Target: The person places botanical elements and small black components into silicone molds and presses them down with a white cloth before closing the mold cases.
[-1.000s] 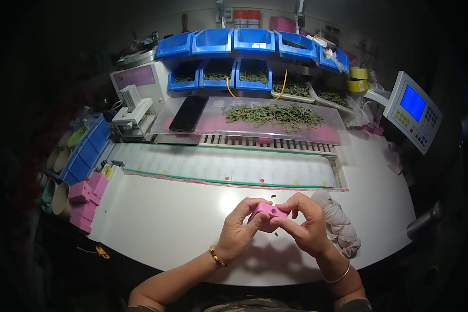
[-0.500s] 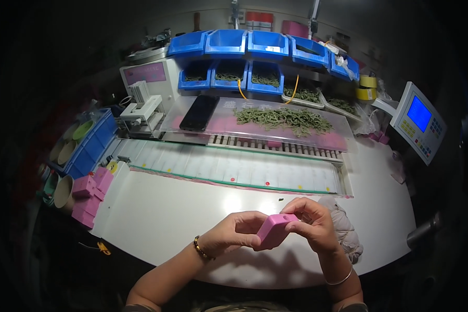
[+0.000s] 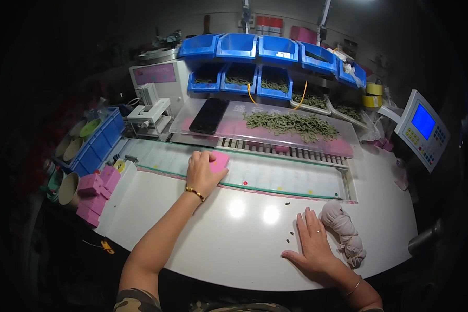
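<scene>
Left hand [image 3: 203, 170] clasps a smooth pink rectangular box [image 3: 220, 161]; right hand [image 3: 315, 248] lies spread on the glossy white worktop [image 3: 234, 236]

The left hand is closed around the box, fingers on its left side and thumb at its near right edge. The box is above or on a long pale strip [image 3: 301, 179]; whether it touches the surface cannot be told. The strip looks smooth, crossed by faint lines, bordered by thin green edging and dotted with small coloured spots.

The right hand grasps nothing: palm down, fingers extended, thumb out to the left. Small dark crumbs [image 3: 291, 233] lie near it, and just to its right is a twisted bundle of soft, creased, off-white cloth [image 3: 343, 234].

Behind the strip runs a row of slim cylindrical rollers [image 3: 312, 159]. A clear, flat plastic sheet [image 3: 184, 125] above them carries a flat, glossy black phone [image 3: 209, 115] and a tangled heap of thin, curled, dry-looking green pieces [image 3: 296, 126]. Farther back, open-fronted blue plastic bins [image 3: 237, 47] stand in two tiers. Blocky pink boxes [image 3: 92, 200] are piled at the left, and a pale control panel [image 3: 424, 127] with a blue screen tilts at the right.
</scene>
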`<state>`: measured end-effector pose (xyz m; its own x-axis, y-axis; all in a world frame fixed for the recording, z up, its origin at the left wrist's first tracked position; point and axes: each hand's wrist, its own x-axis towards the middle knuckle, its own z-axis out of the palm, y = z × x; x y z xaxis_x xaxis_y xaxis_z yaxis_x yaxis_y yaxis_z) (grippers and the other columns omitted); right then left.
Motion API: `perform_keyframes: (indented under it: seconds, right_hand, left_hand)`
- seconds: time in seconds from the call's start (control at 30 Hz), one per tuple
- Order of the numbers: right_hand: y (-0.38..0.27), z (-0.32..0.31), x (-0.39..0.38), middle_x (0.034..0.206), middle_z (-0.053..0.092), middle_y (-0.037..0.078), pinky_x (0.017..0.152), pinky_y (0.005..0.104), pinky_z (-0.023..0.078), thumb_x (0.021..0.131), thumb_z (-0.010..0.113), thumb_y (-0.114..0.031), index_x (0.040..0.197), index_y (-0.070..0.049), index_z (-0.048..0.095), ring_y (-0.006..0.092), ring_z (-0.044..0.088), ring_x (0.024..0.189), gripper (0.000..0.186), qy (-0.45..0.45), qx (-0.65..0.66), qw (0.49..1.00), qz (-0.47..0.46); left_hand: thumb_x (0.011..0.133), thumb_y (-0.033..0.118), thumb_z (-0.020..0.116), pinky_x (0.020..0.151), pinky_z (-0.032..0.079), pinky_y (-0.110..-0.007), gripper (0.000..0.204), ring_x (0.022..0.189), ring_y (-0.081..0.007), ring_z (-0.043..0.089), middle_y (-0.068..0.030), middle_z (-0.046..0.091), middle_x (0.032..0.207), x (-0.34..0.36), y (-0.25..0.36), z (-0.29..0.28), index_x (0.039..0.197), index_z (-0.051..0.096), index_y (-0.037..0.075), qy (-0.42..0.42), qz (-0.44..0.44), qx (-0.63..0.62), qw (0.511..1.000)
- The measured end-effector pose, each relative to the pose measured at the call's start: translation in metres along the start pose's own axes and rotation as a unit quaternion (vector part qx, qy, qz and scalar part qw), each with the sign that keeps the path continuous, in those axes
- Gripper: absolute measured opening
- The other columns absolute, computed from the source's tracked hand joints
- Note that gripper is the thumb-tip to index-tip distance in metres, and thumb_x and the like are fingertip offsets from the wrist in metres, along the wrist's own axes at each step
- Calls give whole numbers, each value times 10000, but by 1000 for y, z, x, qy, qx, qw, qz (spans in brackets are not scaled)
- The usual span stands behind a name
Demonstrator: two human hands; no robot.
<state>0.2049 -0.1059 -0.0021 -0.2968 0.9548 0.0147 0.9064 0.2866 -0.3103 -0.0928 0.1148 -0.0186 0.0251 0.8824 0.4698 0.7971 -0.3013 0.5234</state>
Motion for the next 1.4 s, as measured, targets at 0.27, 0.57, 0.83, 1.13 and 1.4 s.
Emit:
perform_keyframes:
  seconds: [0.27, 0.57, 0.83, 1.13, 1.4]
  right_hand:
    - [2, 15, 44, 1563, 159, 322, 1186, 536, 78, 931, 503, -584, 1514, 36, 214, 425, 111, 1483, 899, 30, -59, 998, 17]
    - [-19, 39, 111, 1594, 193, 224, 1220, 434, 84, 972, 413, -559, 1521, 26, 214, 343, 127, 1500, 826, 46, -58, 992, -100]
    - [-66, 66, 179, 1585, 195, 245, 1218, 419, 128, 989, 430, -520, 1516, 38, 205, 365, 169, 1485, 800, 53, 42, 962, -265]
    - [-57, 13, 167, 1569, 233, 247, 1190, 439, 226, 976, 515, -459, 1501, 27, 249, 393, 254, 1450, 763, 61, 33, 948, -311]
    - [121, -58, 77, 1535, 314, 257, 1190, 402, 222, 987, 487, -445, 1448, 23, 392, 365, 270, 1448, 665, 15, 76, 995, 59]
  left_hand:
    - [772, 420, 764, 958, 434, -426, 502, 1097, -343, 517, -157, 534, 1129, 27, 0, 16, 1059, 617, 35, 2, -91, 93, 992]
    - [850, 81, 680, 918, 462, -426, 275, 1059, -346, 576, -174, 600, 1127, -79, 52, -38, 1110, 615, 24, -60, 195, -149, 968]
    - [846, 135, 718, 748, 571, -365, 204, 898, -285, 676, -120, 668, 1008, -162, 84, -72, 1022, 662, 49, -270, 387, -228, 852]
    - [967, 530, 467, 1166, 232, -498, 634, 1383, -311, 370, -160, 438, 1457, -154, 117, -40, 1399, 469, 66, -557, 341, -3, 758]
    - [944, 528, 508, 1192, 81, -541, 789, 1479, -341, 207, -200, 282, 1567, -96, 69, -30, 1498, 296, 8, -341, 269, 103, 895]
